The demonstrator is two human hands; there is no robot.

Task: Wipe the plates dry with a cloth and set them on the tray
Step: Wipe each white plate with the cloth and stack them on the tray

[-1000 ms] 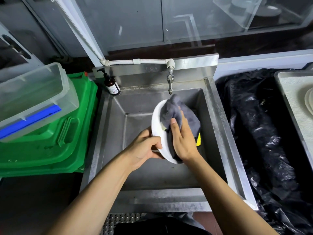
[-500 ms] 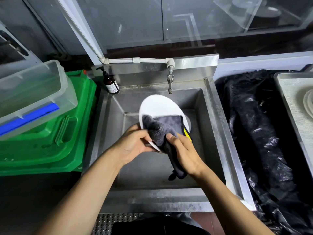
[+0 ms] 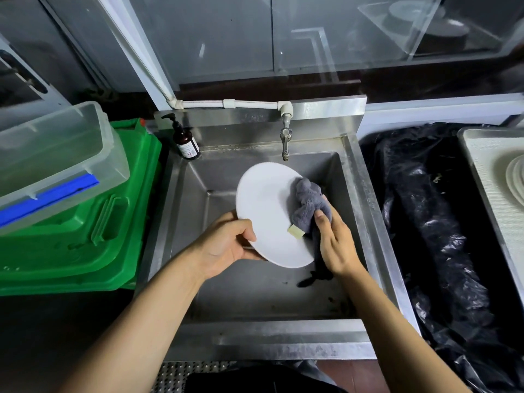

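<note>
We can't read the soap bottle [image 3: 185, 143] label, too small. Stacked plates [image 3: 516, 185] on the tray [image 3: 482, 177] are cut off at the right edge. Left hand [image 3: 224, 245] fingers hidden behind the plate [image 3: 266, 211]. Cloth [image 3: 309, 204] lower tail partly hidden behind the right hand [image 3: 337, 245].

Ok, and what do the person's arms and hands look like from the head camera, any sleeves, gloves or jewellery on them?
Both forearms are bare as far as the frame shows: no sleeves reach into view. The left hand and right hand wear no gloves, and no rings, watch or wristbands show on the sides facing the camera. No markings or bandages are visible on either arm.
</note>
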